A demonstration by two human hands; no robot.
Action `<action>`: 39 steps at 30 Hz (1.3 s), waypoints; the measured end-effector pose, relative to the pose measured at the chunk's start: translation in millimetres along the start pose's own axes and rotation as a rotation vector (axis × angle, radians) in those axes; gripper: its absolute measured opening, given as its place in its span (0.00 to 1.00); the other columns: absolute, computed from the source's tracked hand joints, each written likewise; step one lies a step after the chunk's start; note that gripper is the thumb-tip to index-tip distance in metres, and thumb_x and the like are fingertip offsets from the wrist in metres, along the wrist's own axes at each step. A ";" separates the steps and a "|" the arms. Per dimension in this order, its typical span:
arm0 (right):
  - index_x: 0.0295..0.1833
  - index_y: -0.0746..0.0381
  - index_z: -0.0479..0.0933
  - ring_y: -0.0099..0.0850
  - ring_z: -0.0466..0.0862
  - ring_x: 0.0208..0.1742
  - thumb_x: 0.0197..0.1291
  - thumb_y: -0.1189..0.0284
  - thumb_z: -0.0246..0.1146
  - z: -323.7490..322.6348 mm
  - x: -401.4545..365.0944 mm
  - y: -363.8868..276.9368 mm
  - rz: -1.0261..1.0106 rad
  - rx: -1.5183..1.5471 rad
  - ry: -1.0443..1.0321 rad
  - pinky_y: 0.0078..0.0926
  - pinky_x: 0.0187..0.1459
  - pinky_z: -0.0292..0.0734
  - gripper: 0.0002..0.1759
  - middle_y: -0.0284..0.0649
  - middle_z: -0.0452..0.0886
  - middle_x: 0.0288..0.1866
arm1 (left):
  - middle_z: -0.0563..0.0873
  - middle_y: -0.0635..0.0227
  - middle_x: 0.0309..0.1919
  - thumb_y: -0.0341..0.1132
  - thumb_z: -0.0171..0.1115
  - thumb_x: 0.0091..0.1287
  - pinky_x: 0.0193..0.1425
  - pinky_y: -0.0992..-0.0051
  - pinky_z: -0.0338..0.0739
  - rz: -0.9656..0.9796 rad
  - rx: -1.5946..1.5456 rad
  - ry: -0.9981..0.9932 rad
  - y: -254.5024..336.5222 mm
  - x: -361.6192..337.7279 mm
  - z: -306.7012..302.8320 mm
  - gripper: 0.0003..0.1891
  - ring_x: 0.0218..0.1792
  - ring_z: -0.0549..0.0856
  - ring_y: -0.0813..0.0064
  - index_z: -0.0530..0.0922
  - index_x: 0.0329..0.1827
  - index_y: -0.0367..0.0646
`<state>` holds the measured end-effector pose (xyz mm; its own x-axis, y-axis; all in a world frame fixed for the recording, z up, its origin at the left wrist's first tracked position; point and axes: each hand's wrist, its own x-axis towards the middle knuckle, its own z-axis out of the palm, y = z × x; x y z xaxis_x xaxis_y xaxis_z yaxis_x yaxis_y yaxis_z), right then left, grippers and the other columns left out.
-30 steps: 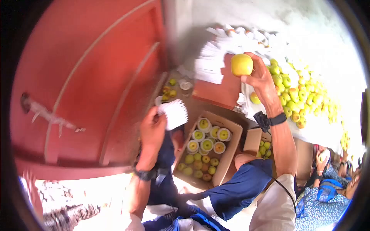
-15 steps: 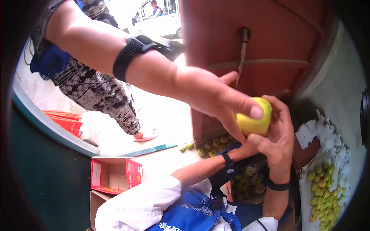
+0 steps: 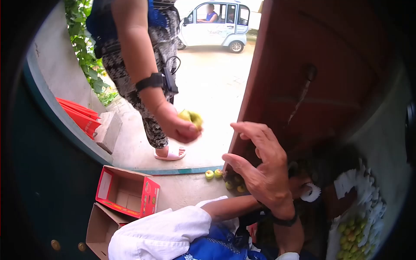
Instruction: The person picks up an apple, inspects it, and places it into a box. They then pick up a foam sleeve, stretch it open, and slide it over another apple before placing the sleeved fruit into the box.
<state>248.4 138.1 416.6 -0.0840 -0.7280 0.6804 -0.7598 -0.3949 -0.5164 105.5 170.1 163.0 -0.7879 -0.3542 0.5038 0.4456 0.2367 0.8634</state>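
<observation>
Apple (image 3: 191,118) just left of the right hand (image 3: 268,173), not touching, gripped in another person's hand (image 3: 175,125). Right hand nearer, fingers spread, empty; left hand (image 3: 298,185) off to its right, kinda shadowed, grip unclear, by foam net (image 3: 312,194).

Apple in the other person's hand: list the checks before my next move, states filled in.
1. Right hand free: ok, open, nothing in its grasp.
2. Apple in right hand: not ok, the other person's hand holds it, apart from yours.
3. Gap from right hand to apple: ok, nothing visible between.
4. White wrap ready: ok, in the left hand.
5. Apple unblemished: cannot tell, blurred and partly covered.
</observation>
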 end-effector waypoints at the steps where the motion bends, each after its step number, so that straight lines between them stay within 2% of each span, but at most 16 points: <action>1: 0.61 0.61 0.81 0.26 0.82 0.52 0.56 0.75 0.76 -5.0 -0.8 1.1 0.071 0.087 -0.039 0.24 0.48 0.74 0.25 0.37 0.85 0.53 | 0.87 0.56 0.47 0.36 0.67 0.70 0.56 0.65 0.79 0.004 -0.004 0.000 -2.1 0.3 -0.3 0.13 0.51 0.86 0.61 0.81 0.53 0.40; 5: 0.57 0.60 0.84 0.21 0.84 0.49 0.61 0.76 0.72 -18.5 -4.1 13.4 0.245 0.211 -0.074 0.17 0.39 0.69 0.18 0.34 0.87 0.49 | 0.87 0.58 0.48 0.37 0.67 0.71 0.57 0.66 0.79 0.024 -0.014 0.000 -6.3 4.8 -0.7 0.14 0.52 0.86 0.62 0.81 0.55 0.40; 9: 0.55 0.61 0.85 0.22 0.85 0.46 0.63 0.76 0.70 -26.9 -6.3 20.3 0.350 0.198 -0.135 0.17 0.36 0.72 0.14 0.35 0.87 0.47 | 0.87 0.57 0.48 0.37 0.67 0.71 0.58 0.64 0.79 0.026 0.032 0.068 25.0 7.0 -11.1 0.14 0.51 0.86 0.62 0.81 0.55 0.40; 10: 0.54 0.62 0.85 0.22 0.86 0.45 0.63 0.77 0.70 -24.0 -8.3 18.2 0.367 0.246 -0.122 0.18 0.38 0.75 0.14 0.36 0.87 0.46 | 0.87 0.57 0.48 0.37 0.67 0.71 0.58 0.64 0.79 0.029 0.031 0.071 20.0 5.9 -7.5 0.14 0.51 0.86 0.62 0.81 0.55 0.40; 13: 0.54 0.62 0.85 0.22 0.86 0.45 0.63 0.78 0.69 -19.6 -14.4 21.2 0.373 0.280 -0.166 0.18 0.38 0.76 0.14 0.36 0.87 0.45 | 0.88 0.57 0.49 0.37 0.67 0.70 0.58 0.64 0.79 0.032 0.002 0.101 9.6 6.4 -2.9 0.15 0.53 0.86 0.63 0.81 0.55 0.40; 15: 0.54 0.62 0.85 0.22 0.86 0.42 0.63 0.79 0.69 -20.0 -13.4 21.5 0.368 0.271 -0.180 0.17 0.37 0.76 0.14 0.36 0.87 0.43 | 0.88 0.57 0.49 0.36 0.67 0.70 0.59 0.64 0.79 0.055 -0.159 -0.026 3.3 12.3 -4.5 0.15 0.55 0.85 0.63 0.81 0.55 0.40; 19: 0.54 0.61 0.85 0.21 0.86 0.40 0.63 0.80 0.68 -20.2 -17.0 20.6 0.384 0.271 -0.240 0.17 0.36 0.76 0.14 0.36 0.87 0.42 | 0.87 0.57 0.48 0.36 0.68 0.69 0.58 0.65 0.79 0.069 -0.092 0.001 -7.9 11.6 5.0 0.14 0.53 0.85 0.64 0.81 0.55 0.40; 21: 0.53 0.61 0.85 0.22 0.86 0.40 0.62 0.81 0.68 -21.2 -18.2 20.8 0.358 0.248 -0.237 0.17 0.36 0.76 0.14 0.36 0.88 0.41 | 0.88 0.57 0.46 0.35 0.68 0.69 0.54 0.65 0.80 0.085 -0.051 0.134 -6.6 8.6 9.3 0.14 0.49 0.86 0.64 0.81 0.53 0.39; 27: 0.53 0.62 0.85 0.23 0.86 0.40 0.62 0.80 0.68 -28.2 -21.4 15.4 0.396 0.169 -0.251 0.19 0.36 0.74 0.13 0.37 0.88 0.40 | 0.88 0.55 0.45 0.36 0.67 0.69 0.54 0.64 0.80 0.055 -0.042 0.078 -1.7 5.9 3.0 0.14 0.49 0.86 0.62 0.81 0.54 0.39; 29: 0.54 0.63 0.85 0.16 0.71 0.26 0.60 0.79 0.69 -27.4 -23.5 16.8 0.387 0.195 -0.236 0.18 0.27 0.64 0.15 0.36 0.87 0.39 | 0.88 0.55 0.45 0.37 0.67 0.69 0.54 0.64 0.80 0.054 -0.035 0.074 0.2 5.9 2.1 0.14 0.49 0.87 0.62 0.81 0.54 0.39; 33: 0.53 0.63 0.85 0.15 0.70 0.25 0.60 0.79 0.70 -27.6 -27.9 17.3 0.384 0.195 -0.237 0.18 0.26 0.64 0.15 0.35 0.87 0.39 | 0.88 0.54 0.45 0.37 0.66 0.70 0.53 0.63 0.81 0.048 -0.024 0.066 2.2 5.7 0.7 0.14 0.48 0.87 0.60 0.82 0.54 0.39; 39: 0.54 0.62 0.86 0.16 0.74 0.27 0.59 0.80 0.70 -31.1 -30.3 15.7 0.401 0.211 -0.237 0.18 0.27 0.65 0.16 0.36 0.88 0.40 | 0.88 0.52 0.45 0.38 0.65 0.70 0.53 0.63 0.81 0.035 -0.014 0.040 3.7 6.6 1.6 0.15 0.47 0.87 0.58 0.82 0.54 0.39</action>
<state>219.0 171.4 404.0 -0.1749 -0.9429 0.2833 -0.5487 -0.1456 -0.8232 101.3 170.1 169.5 -0.7541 -0.3817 0.5344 0.4789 0.2372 0.8452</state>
